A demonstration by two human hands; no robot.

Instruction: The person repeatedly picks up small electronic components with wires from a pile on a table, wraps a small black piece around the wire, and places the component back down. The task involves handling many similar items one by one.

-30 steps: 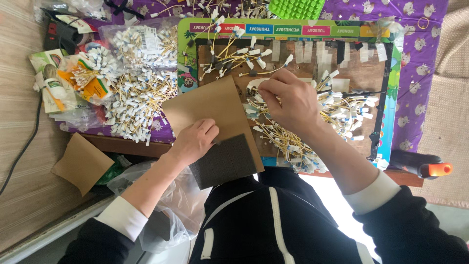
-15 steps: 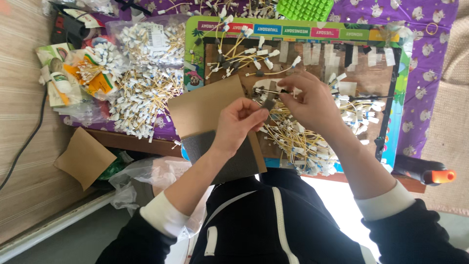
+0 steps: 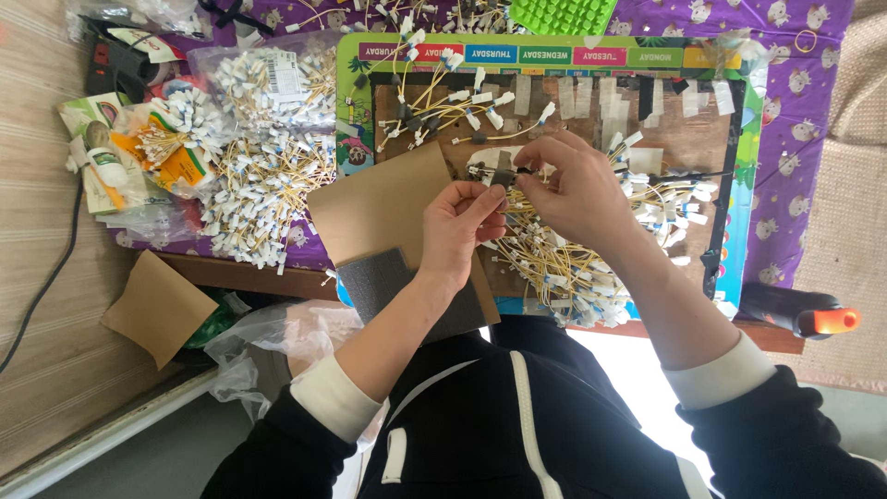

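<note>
A small dark clip (image 3: 504, 176) on a yellow wire sits pinched between both hands above the centre of a brown work board (image 3: 688, 129), which lies on a desk (image 3: 785, 120) draped in purple patterned cloth. The left hand (image 3: 457, 226) comes up from 7 o'clock, thumb and forefinger closed on the clip's lower edge, the wrist lying across a tan cardboard sheet (image 3: 379, 208) and a grey foam pad (image 3: 379, 277). The right hand (image 3: 573, 189) reaches in from 4 o'clock, fingers curled and fingertips closed on the clip's right end. Just under both hands, at 5 o'clock from the clip, spreads a pile of yellow wires with white tags (image 3: 564, 268). At 9 o'clock lies a second heap of tagged wires (image 3: 263, 185), partly in clear bags. A green bumpy mat (image 3: 564, 14) lies at 12 o'clock. An orange-tipped tool (image 3: 804, 314) rests at the desk's edge at 4 o'clock. Wooden flooring (image 3: 37, 305) runs along the left side.
</note>
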